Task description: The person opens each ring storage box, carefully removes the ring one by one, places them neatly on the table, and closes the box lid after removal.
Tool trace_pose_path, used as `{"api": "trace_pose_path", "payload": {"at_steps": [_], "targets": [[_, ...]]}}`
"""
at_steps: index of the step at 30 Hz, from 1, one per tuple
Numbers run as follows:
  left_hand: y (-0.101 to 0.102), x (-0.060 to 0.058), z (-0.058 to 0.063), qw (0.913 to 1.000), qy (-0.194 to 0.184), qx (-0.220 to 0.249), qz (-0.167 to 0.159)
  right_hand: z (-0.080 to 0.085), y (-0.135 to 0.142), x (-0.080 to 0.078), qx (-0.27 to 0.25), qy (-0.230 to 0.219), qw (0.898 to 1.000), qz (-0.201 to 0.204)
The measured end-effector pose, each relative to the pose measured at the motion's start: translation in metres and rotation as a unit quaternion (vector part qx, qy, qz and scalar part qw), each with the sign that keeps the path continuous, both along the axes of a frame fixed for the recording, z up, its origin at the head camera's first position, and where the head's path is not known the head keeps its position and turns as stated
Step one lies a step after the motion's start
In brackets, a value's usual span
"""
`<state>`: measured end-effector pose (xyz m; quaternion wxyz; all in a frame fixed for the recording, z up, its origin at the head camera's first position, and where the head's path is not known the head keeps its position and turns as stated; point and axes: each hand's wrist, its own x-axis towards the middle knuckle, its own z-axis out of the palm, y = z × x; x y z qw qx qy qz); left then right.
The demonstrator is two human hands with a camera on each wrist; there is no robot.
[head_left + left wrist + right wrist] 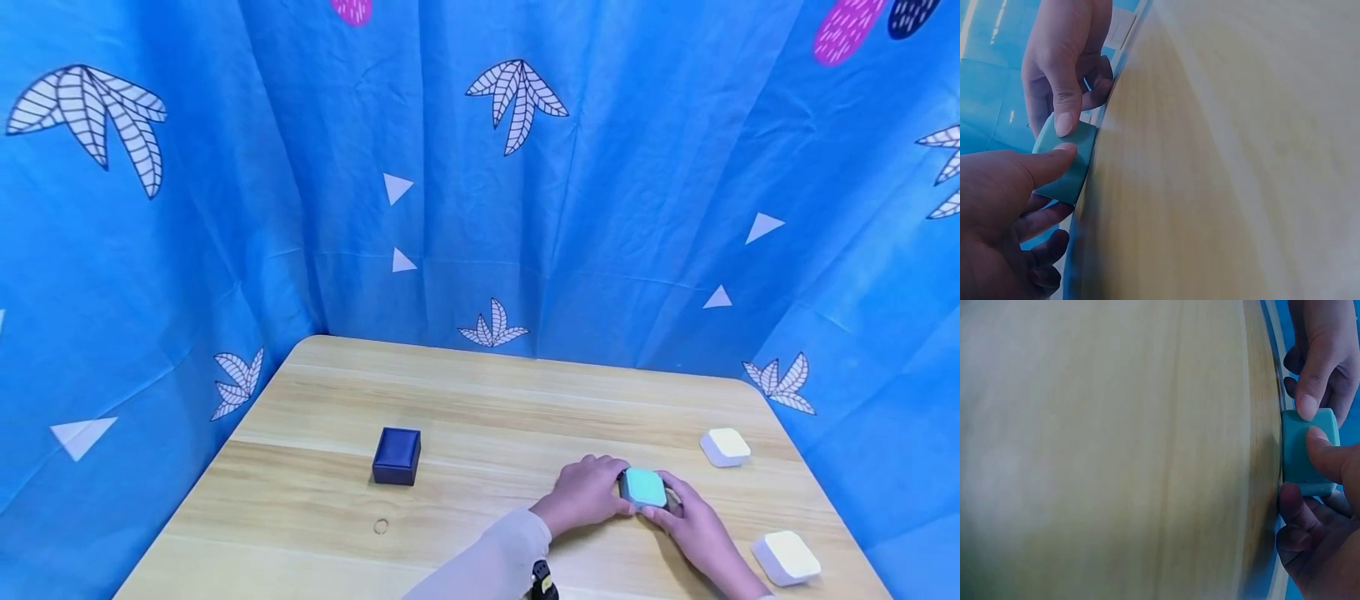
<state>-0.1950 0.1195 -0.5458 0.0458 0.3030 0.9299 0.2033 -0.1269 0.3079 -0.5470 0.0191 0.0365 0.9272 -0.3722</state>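
Observation:
Between both hands sits a small teal box [643, 487] with rounded corners, low over the table's right half. My left hand [588, 493] pinches it from the left, and my right hand [696, 527] grips its right side. Both thumbs lie against the near face of the teal box [1071, 164] in the left wrist view, tips close together. In the right wrist view the fingers curl round the sides of the teal box [1300, 450]. Its underside is hidden.
A dark blue ring box [397, 456] stands left of centre on the wooden table [315, 517], with a thin ring [381, 526] in front of it. Two white rounded boxes [725, 447] lie along the right side. A blue patterned curtain [600, 167] surrounds the table.

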Motion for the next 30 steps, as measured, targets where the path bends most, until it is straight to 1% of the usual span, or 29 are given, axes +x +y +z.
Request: {"api": "trace_pose_path", "payload": {"at_steps": [5, 11, 14, 21, 26, 30], "targets": [[-0.006, -0.001, 0.001, 1.0, 0.002, 0.001, 0.003, -0.001, -0.006, -0.001, 0.023, 0.032, 0.999, 0.012], [-0.015, -0.002, 0.004, 0.9999, 0.011, 0.0, 0.009, 0.002, -0.016, -0.002, 0.023, 0.061, 0.998, 0.024], [-0.02, -0.002, 0.004, 0.9999, 0.01, -0.001, 0.011, 0.003, -0.02, -0.004, 0.028, 0.063, 0.997, 0.028], [-0.033, -0.004, 0.0, 0.9999, 0.013, 0.0, 0.011, 0.002, -0.031, -0.009, 0.033, 0.04, 0.998, 0.033], [-0.043, -0.004, -0.003, 0.9998, 0.01, 0.007, 0.018, 0.002, -0.039, -0.011, 0.035, 0.051, 0.997, 0.038], [-0.051, -0.002, 0.0, 0.9997, 0.009, 0.011, 0.02, 0.002, -0.045, -0.012, 0.038, 0.058, 0.997, 0.043]]}}
